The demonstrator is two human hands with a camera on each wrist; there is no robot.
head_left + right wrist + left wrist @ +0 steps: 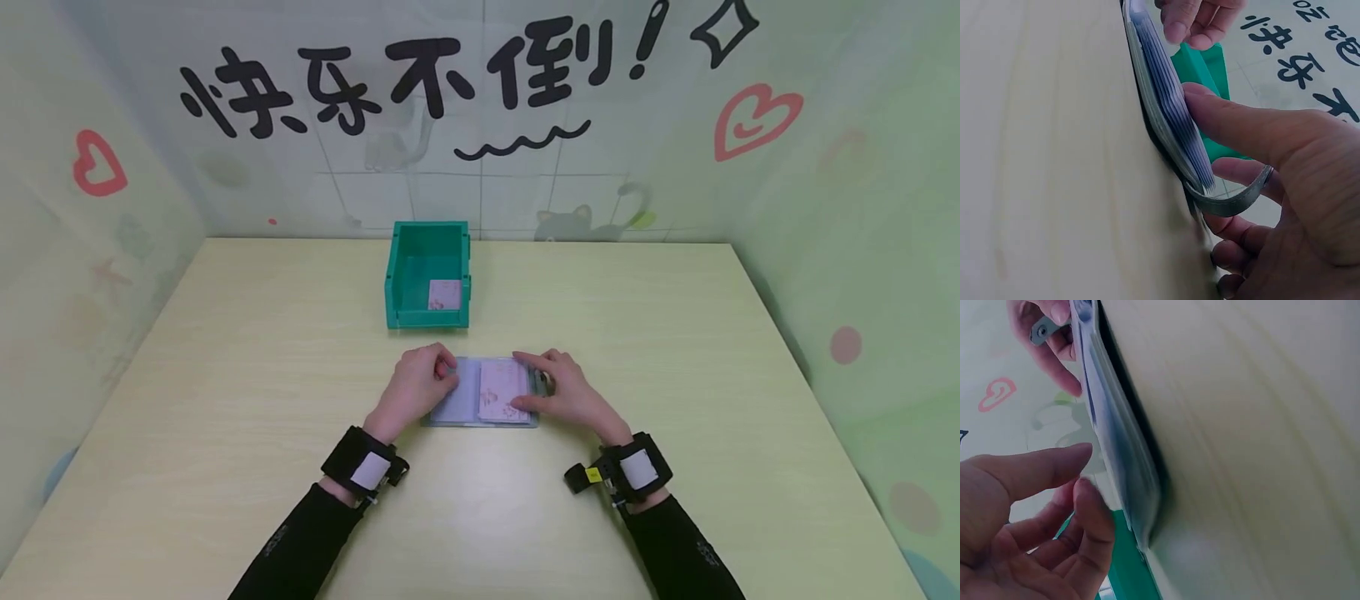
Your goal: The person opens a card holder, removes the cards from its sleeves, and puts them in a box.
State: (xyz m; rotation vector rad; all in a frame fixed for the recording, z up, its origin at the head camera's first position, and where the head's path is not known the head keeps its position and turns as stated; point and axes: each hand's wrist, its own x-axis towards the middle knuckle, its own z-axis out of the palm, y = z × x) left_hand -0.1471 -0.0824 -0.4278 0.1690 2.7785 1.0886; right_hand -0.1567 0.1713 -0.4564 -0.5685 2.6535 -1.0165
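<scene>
A small card holder (456, 402) lies spread flat on the table, with a pale pink patterned card (498, 390) on its right-hand page. Its stack of clear sleeves (1169, 94) shows edge-on in the right wrist view, beside a grey strap (1229, 203) that curves out from the cover. My right hand (562, 387) grips the holder's right side, thumb on the page and other fingers around the edge and strap. Above the left page hovers my left hand (422, 383), fingers loosely bent. In the left wrist view a small gap parts its thumb and index fingertips, with nothing between them.
Behind the holder stands a green bin (427, 319) with a pink card (445, 294) inside it, at the right front. A printed backdrop (480, 200) rises along the table's back edge, and similar panels border both sides.
</scene>
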